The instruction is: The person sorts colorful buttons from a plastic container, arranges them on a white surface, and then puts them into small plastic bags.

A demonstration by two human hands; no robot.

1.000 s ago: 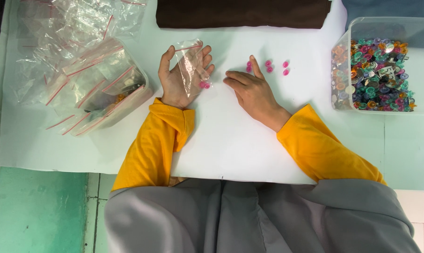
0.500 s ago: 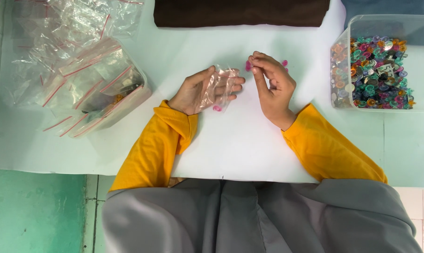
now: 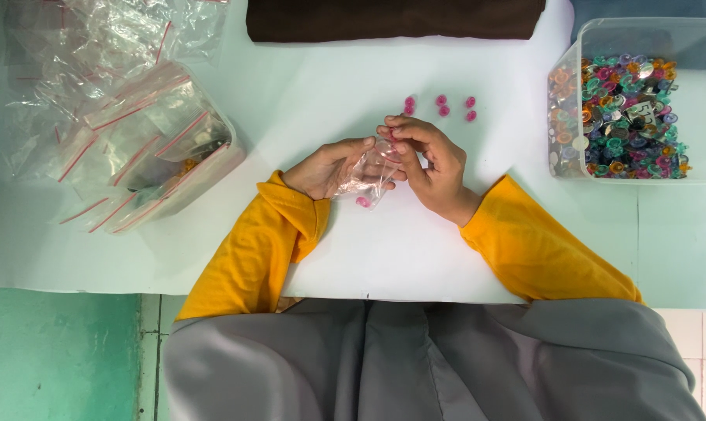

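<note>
Two bare hands meet over one small clear plastic bag [image 3: 366,175]. The left hand [image 3: 326,168] cups the bag from its own side, fingers curled under and thumb along the top, so the bag rests in that palm. The right hand [image 3: 427,160] pinches the bag's upper edge with fingertips drawn tight together; whether a bead sits between those fingertips cannot be told. Inside the bag, at its lower corner, lies one pink bead [image 3: 362,202].

Just beyond the right hand's knuckles, five loose pink beads [image 3: 440,107] lie scattered on the white sheet [image 3: 400,249] that covers the table beneath the grip. Farther out to the right of the grip stands a clear plastic tub [image 3: 602,35] heaped with small beads in pink, green, orange and silver. Well out to the left sits another clear container [image 3: 205,175], stuffed with empty zip bags that have red seal strips, and more such bags [image 3: 80,47] spread behind it. Straight ahead of the hands, at the far table edge, lies a dark brown cloth [image 3: 396,17]. Yellow sleeves [image 3: 252,249] run back from both wrists to a grey garment [image 3: 415,366] nearest the camera.
</note>
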